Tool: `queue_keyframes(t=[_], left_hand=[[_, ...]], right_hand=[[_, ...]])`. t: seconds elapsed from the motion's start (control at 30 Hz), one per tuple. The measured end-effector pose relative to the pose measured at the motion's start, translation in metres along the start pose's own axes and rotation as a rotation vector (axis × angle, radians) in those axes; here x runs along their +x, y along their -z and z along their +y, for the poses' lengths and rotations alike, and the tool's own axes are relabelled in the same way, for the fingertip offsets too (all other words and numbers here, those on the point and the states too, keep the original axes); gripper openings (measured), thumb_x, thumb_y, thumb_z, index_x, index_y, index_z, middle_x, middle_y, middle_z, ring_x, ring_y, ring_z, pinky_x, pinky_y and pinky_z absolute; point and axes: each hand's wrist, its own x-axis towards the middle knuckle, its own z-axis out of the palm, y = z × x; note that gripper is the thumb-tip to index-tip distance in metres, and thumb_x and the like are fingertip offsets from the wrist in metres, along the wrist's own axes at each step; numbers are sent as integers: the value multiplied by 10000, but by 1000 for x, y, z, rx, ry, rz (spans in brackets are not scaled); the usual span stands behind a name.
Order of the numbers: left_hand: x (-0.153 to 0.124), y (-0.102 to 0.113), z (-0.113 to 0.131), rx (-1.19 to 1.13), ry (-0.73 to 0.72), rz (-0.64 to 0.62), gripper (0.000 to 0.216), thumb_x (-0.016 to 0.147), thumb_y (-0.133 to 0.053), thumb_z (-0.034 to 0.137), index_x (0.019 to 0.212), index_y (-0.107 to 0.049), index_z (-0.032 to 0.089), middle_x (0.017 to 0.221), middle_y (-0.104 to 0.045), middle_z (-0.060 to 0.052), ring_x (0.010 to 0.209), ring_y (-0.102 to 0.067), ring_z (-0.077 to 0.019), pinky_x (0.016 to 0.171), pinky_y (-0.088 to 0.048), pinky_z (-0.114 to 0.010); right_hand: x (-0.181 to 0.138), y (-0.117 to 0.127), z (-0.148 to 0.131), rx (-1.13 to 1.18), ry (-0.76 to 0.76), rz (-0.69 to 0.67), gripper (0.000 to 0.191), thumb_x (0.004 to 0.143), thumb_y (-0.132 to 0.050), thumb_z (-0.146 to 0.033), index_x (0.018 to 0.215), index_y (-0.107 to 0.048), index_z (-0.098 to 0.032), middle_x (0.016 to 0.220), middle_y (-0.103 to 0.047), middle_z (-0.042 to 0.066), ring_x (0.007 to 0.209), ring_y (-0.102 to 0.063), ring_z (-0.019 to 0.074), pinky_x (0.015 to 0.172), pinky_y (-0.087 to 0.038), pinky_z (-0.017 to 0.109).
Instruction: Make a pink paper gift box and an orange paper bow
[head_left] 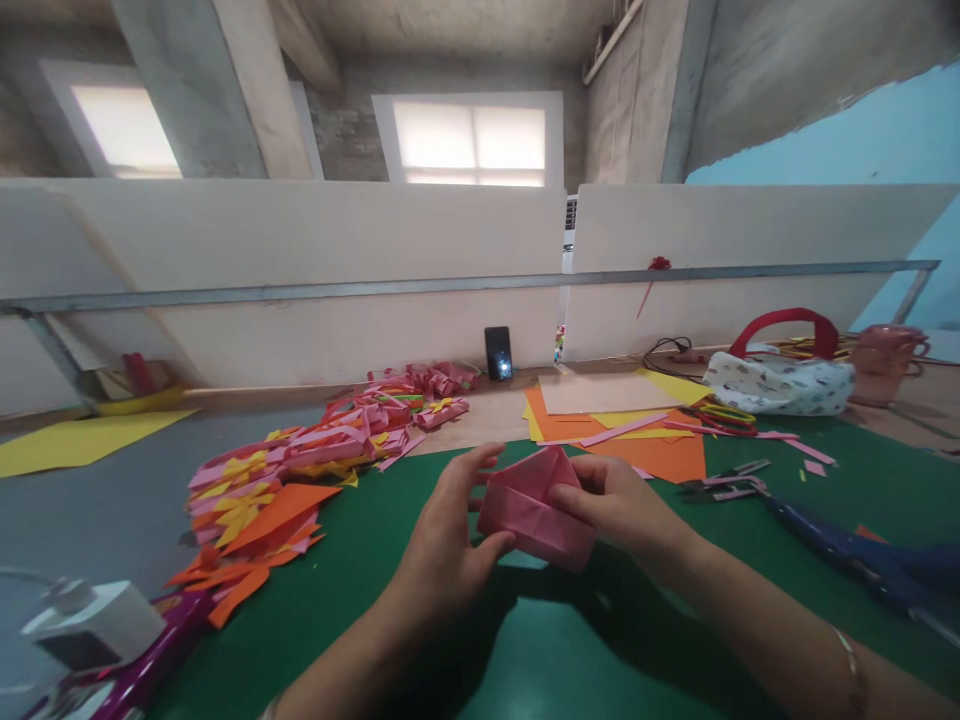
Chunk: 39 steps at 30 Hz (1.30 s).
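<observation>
A folded pink paper piece (534,508) is held just above the green mat (360,580), between both of my hands. My left hand (444,540) pinches its left end, thumb under the fold and fingers raised over the top. My right hand (616,505) grips its right side with fingers curled round the paper. The paper looks like a boxy, partly folded shape with a pointed flap at the top.
A heap of pink, orange and yellow paper pieces (300,470) lies to the left. Orange and yellow sheets (637,430) lie behind, with scissors (724,478) beside them. A phone (498,352) leans on the white partition. A red-handled bag (780,375) sits far right, a glue gun (112,640) near left.
</observation>
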Motion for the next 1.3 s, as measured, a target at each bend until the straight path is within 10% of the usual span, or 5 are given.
queue_keyframes(t=[0.2,0.73,0.93,1.17,1.3], left_hand=[[-3,5,-6,522,-218,-140,428,688,-571,40,1050,-563,268,1281,-376,-82,1120,-454,-266,891,-433,-426],[0,2,2,229,-65,-285,94,755,-515,120,679,-524,174,872,-546,-30,776,-520,-146,672,-409,-243],[5,-5,9,46,205,-62,125,774,-551,299,784,-501,185,689,-566,7,657,-524,-149,603,-404,-251],[8,-5,16,76,257,-196,206,626,-428,69,698,-602,153,673,-610,-4,658,-535,-143,580,-368,-236],[6,2,17,19,280,-181,156,597,-455,60,685,-518,173,595,-526,46,568,-466,-104,503,-302,-212]], right_hand=[[-1,1,-2,-244,91,-7,143,771,-574,-238,763,-669,-131,662,-578,-3,603,-481,117,531,-343,220],[-3,13,-6,-753,30,-62,161,667,-509,-106,518,-542,-158,521,-310,-58,511,-309,79,454,-219,208],[-4,9,-4,-723,69,-107,160,648,-502,-99,500,-503,-159,505,-307,-65,499,-307,75,446,-203,218],[-5,1,-8,-425,132,-133,152,660,-523,-81,744,-613,-170,681,-577,-38,627,-490,106,556,-356,208],[-8,-4,-8,-400,166,-71,171,613,-494,-29,681,-493,-186,590,-465,-74,553,-403,85,484,-301,201]])
